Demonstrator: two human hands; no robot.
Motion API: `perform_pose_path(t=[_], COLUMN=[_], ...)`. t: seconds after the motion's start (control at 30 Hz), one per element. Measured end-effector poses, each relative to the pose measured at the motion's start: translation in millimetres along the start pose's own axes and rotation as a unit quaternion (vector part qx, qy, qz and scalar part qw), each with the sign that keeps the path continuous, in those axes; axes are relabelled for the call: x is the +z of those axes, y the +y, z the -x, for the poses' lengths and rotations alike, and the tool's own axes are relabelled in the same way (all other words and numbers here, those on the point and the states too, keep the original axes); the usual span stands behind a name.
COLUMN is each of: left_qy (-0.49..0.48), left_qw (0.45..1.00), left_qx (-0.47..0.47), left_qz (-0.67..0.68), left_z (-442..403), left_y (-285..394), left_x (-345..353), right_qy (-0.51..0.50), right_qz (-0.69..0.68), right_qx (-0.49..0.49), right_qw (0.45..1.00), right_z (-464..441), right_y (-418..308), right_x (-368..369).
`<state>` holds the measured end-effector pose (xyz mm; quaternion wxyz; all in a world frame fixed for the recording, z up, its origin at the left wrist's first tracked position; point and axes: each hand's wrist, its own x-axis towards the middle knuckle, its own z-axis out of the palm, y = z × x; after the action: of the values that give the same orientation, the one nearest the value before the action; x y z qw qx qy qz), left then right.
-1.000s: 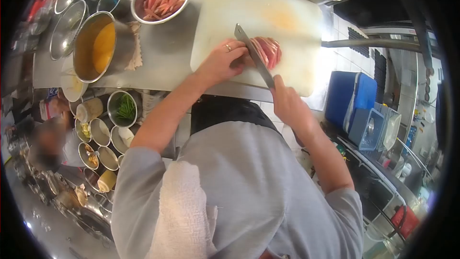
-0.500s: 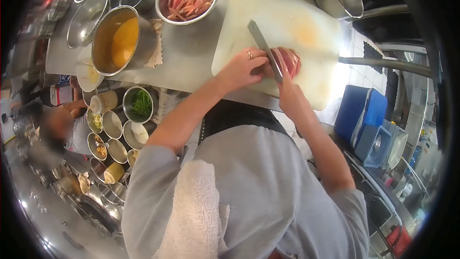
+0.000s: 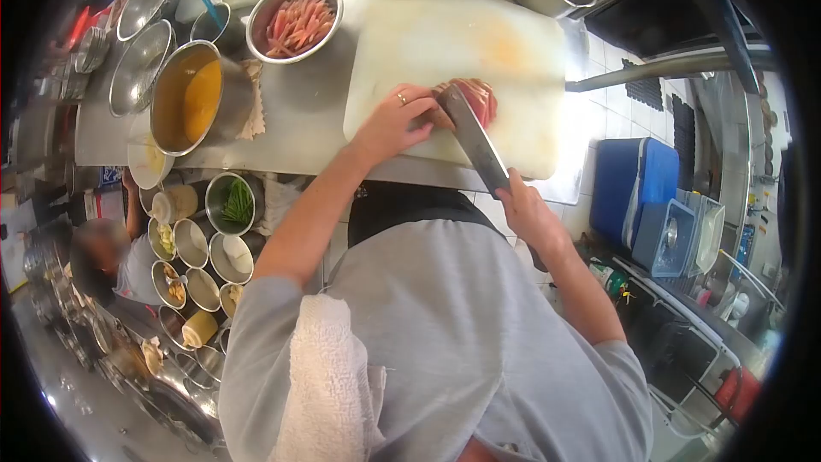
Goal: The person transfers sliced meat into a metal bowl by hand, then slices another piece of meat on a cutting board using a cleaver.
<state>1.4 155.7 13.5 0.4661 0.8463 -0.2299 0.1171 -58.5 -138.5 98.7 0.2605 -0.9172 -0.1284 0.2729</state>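
1. Just beyond and to the left of the right grip (image 3: 528,212), a long knife (image 3: 479,145) slants away, its blade end against the meat (image 3: 481,101). The right grip is closed around the handle.
2. Fingers bent, the left grip (image 3: 392,124) is partly closed on the near-left end of the meat, close beside the blade. How the fingertips meet the meat is partly hidden. One finger wears a ring (image 3: 402,99).
3. Under the left grip's fingers and ahead of the right grip, the meat lies on a pale cutting board (image 3: 428,26), red slices showing to the right of the blade.
4. Beyond the left grip and to its left, a bowl (image 3: 295,58) of meat strips (image 3: 301,27) stands on the metal table (image 3: 299,124).
5. Farther left of that grip is a tall pot (image 3: 171,133) with yellow liquid (image 3: 203,101); below it, a container (image 3: 215,224) holds cut greens (image 3: 239,204).
6. Well to the right of the right grip is a blue box (image 3: 620,184).
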Motion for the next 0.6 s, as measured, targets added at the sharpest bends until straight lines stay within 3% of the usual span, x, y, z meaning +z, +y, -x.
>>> perform_pose_path(t=[0.17,0.47,0.6], left_qy=[0.005,0.011,-0.005], left_qw=[1.0,0.997,0.996], left_qx=[0.012,0.036,0.031], left_qz=[-0.011,-0.069,-0.079], left_z=[2,2,1], left_y=[1,9,8], left_x=[-1,0,0], right_qy=[0.007,0.116,0.073], right_qz=[-0.073,0.01,0.001], right_qx=[0.007,-0.057,-0.059], right_qw=[0.997,0.992,0.996], right_z=[-18,-14,-26], right_y=[-1,-51,-55], right_x=[-2,-32,-25])
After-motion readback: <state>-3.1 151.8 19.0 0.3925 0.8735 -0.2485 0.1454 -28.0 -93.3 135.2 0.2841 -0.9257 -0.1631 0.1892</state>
